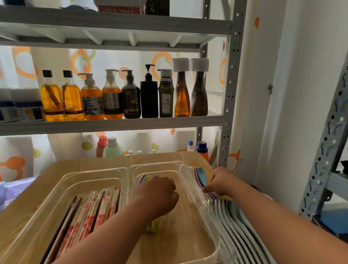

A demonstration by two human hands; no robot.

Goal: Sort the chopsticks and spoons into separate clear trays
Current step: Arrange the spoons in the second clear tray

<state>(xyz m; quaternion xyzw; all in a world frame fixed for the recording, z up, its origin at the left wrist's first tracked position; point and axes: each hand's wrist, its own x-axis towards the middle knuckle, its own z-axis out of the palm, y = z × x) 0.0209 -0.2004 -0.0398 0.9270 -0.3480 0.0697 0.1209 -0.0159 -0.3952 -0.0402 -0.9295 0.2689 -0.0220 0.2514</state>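
Note:
Two clear trays stand side by side on a wooden table. The left tray holds several paper-wrapped chopsticks and a few dark ones. Inside the right tray, my left hand is curled over a small bunch of coloured spoons; a yellow handle end shows below my wrist. To the right of that tray lies a row of pastel spoons with white handles. My right hand pinches the spoons in that row near their bowls.
The wooden table stands against a grey metal shelf lined with pump and oil bottles. A second metal rack rises at the right. A plastic-wrapped pack lies off the table's left edge.

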